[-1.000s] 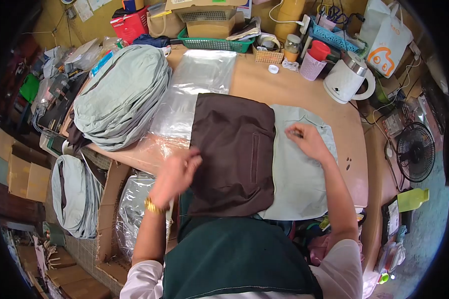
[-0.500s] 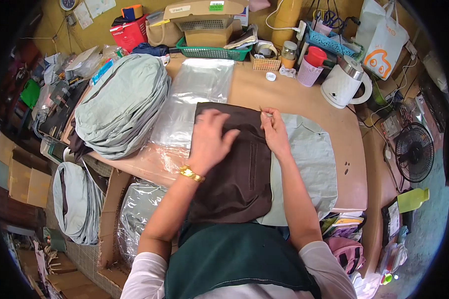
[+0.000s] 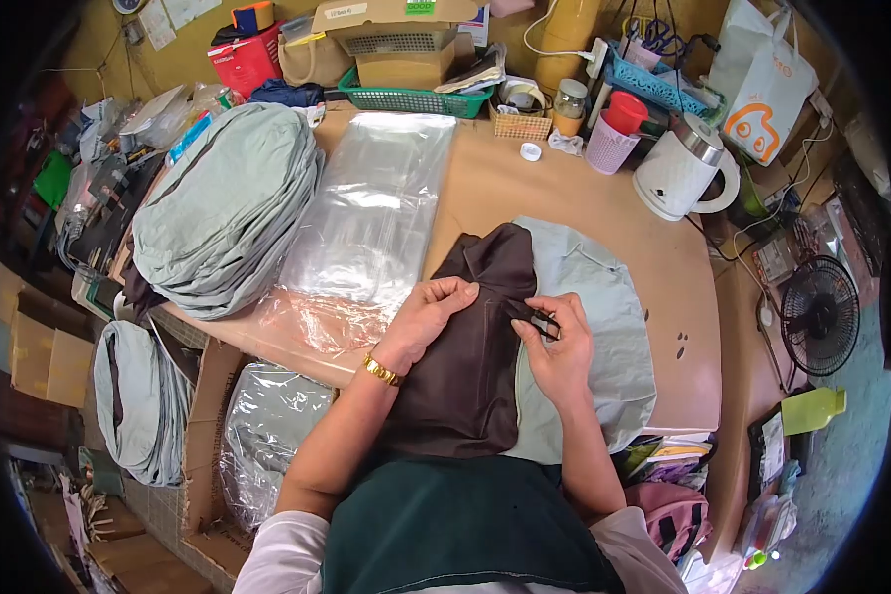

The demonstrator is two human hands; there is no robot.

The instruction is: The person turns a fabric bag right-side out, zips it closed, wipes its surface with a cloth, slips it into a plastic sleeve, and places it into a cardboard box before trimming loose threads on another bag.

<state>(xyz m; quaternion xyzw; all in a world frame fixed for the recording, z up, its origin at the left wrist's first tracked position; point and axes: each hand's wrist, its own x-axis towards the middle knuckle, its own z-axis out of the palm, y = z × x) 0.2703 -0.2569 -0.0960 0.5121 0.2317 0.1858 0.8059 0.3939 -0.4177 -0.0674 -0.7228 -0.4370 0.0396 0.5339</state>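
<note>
Dark brown fabric (image 3: 455, 386) lies on the table in front of me, its upper part gathered into folds. My left hand (image 3: 431, 315) pinches a fold of it between thumb and fingers. My right hand (image 3: 561, 342) is closed around a small black tool (image 3: 533, 319), which looks like thread snips, its tip at the brown fabric. Beneath and to the right spreads a light grey-green fabric piece (image 3: 589, 337), partly covered by the brown one and my right hand.
On the table (image 3: 683, 297), a stack of grey-green fabric pieces (image 3: 223, 208) sits left of clear plastic bags (image 3: 371, 208). A white kettle (image 3: 678, 173) stands at the back right. Below left, a cardboard box (image 3: 203, 445) holds a plastic-wrapped bundle (image 3: 267, 431).
My left hand has moved from above the brown fabric to pinching it. The fabric's top is now bunched and drawn toward me. My right hand has come lower, showing the black tool.
</note>
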